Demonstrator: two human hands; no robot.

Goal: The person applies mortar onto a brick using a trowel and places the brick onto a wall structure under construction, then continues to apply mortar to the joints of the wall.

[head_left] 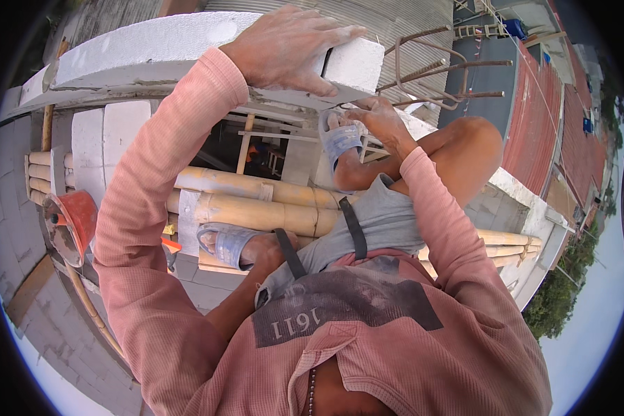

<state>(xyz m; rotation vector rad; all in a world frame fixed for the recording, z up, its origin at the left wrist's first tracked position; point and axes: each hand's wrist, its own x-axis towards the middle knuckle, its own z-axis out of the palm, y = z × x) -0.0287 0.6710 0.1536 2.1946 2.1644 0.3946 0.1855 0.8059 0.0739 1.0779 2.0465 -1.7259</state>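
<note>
My left hand lies over the end of a wall of white lightweight concrete blocks. Its fingers stretch across the top toward a small end block, and the thumb presses down the near side. A narrow dark gap shows between the end block and its neighbour. Just below that end, my right hand has curled fingers close to the block's lower edge. Something thin and dark is at its fingertips, too small to name. Bent steel rebar sticks out past the wall's end, beyond the right hand.
Bamboo poles form the scaffold under my sandalled feet. A red bucket hangs or stands at the left. An opening between wall and poles shows a lower level. Red metal roofs lie far below at right.
</note>
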